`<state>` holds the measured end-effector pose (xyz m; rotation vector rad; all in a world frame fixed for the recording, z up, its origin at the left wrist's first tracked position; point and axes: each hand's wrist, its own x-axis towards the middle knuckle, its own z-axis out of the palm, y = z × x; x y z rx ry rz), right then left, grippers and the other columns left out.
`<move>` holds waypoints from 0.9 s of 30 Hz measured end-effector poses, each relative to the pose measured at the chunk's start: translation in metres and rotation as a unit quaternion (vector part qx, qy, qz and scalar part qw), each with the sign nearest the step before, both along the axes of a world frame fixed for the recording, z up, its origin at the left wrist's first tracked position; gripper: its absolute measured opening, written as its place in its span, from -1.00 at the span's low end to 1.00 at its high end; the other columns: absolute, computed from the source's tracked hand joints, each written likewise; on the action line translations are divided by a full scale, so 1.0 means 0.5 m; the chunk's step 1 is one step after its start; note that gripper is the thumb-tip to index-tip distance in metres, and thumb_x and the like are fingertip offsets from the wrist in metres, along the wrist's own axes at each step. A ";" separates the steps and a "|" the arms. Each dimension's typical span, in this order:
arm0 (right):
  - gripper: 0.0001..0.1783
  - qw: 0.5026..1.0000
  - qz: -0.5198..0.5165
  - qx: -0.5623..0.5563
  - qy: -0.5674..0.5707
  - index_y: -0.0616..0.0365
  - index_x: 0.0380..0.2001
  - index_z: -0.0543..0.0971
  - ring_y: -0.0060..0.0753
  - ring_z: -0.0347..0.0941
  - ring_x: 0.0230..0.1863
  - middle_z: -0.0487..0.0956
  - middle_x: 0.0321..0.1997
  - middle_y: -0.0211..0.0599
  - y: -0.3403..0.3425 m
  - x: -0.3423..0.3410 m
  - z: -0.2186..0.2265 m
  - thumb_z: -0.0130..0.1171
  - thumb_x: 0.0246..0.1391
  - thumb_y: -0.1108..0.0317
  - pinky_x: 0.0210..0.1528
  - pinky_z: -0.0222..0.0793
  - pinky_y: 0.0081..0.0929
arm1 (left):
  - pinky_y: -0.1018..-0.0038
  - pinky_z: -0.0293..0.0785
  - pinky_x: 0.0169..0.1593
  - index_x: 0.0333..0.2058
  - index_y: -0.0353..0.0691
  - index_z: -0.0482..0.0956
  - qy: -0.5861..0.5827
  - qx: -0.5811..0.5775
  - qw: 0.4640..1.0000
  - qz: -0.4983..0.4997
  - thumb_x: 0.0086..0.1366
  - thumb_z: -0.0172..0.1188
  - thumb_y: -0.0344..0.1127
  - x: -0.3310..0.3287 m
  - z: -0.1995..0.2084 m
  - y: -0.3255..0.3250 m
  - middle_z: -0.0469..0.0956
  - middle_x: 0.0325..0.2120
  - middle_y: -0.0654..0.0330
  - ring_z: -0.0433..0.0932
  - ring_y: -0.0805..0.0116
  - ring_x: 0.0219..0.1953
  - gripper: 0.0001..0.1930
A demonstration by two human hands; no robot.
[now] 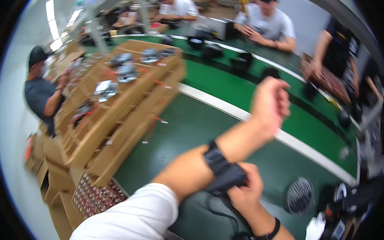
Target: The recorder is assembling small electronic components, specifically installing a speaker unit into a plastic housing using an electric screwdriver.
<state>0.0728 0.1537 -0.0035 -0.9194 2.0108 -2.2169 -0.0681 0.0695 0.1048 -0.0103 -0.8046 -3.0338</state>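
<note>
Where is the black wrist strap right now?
In the head view, the black wrist strap sits low and centre, wrapped around the raised left forearm, with the right hand gripping the black device attached to it.

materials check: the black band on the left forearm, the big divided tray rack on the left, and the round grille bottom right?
Black band: looks like matte fabric or elastic strap, wrapped snug round the left forearm; the right hand grips the black device on it. Blurred, so not certain.
Divided tray rack: brown corrugated cardboard by its dull tan colour and thin slotted walls.
Round grille: probably metal mesh, with fine pale bars; could be plastic.
</note>
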 end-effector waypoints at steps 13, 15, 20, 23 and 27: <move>-0.65 0.983 0.124 0.129 -0.041 0.18 -0.05 0.54 -0.66 0.49 -0.56 0.58 -0.61 -0.41 0.036 -0.041 0.012 0.17 0.04 0.46 -0.49 0.36 -0.56 | 0.53 0.15 -0.49 -0.34 -0.16 0.45 -0.035 -0.006 0.999 -0.036 0.22 0.10 -0.27 0.010 -0.011 0.001 0.28 -0.62 0.37 0.24 0.49 -0.56 -0.88; -0.67 0.983 0.103 0.148 -0.020 0.14 -0.11 0.55 -0.57 0.49 -0.60 0.55 -0.65 -0.37 0.033 -0.053 0.013 0.20 0.00 0.38 -0.52 0.34 -0.50 | 0.53 0.15 -0.49 -0.34 -0.16 0.44 -0.032 0.006 0.998 -0.048 0.22 0.09 -0.28 0.007 -0.010 -0.006 0.27 -0.62 0.37 0.25 0.49 -0.57 -0.89; -0.68 0.976 0.051 0.210 -0.028 0.14 -0.19 0.46 -0.66 0.49 -0.48 0.56 -0.52 -0.45 0.035 -0.049 0.057 0.29 -0.05 0.47 -0.48 0.35 -0.57 | 0.53 0.16 -0.49 -0.35 -0.15 0.44 -0.036 0.050 0.995 -0.081 0.21 0.10 -0.28 -0.013 -0.010 -0.023 0.28 -0.62 0.37 0.26 0.49 -0.57 -0.89; -0.57 0.986 0.033 0.013 -0.162 0.08 -0.15 0.28 -0.72 0.38 -0.52 0.53 -0.47 -0.40 0.040 -0.035 0.049 0.23 -0.05 0.60 -0.52 0.27 -0.68 | 0.53 0.15 -0.49 -0.37 -0.14 0.44 -0.042 0.064 0.995 -0.068 0.19 0.11 -0.29 -0.034 -0.006 -0.037 0.30 -0.62 0.37 0.26 0.48 -0.57 -0.91; -0.60 0.913 0.171 -0.009 -0.369 0.14 -0.08 0.23 -0.61 0.44 -0.50 0.55 -0.40 -0.31 0.040 -0.054 0.079 0.13 0.07 0.59 -0.49 0.39 -0.56 | 0.53 0.16 -0.52 -0.40 -0.14 0.45 -0.010 0.067 0.998 0.014 0.18 0.13 -0.26 -0.045 -0.023 -0.104 0.29 -0.65 0.39 0.27 0.50 -0.59 -0.89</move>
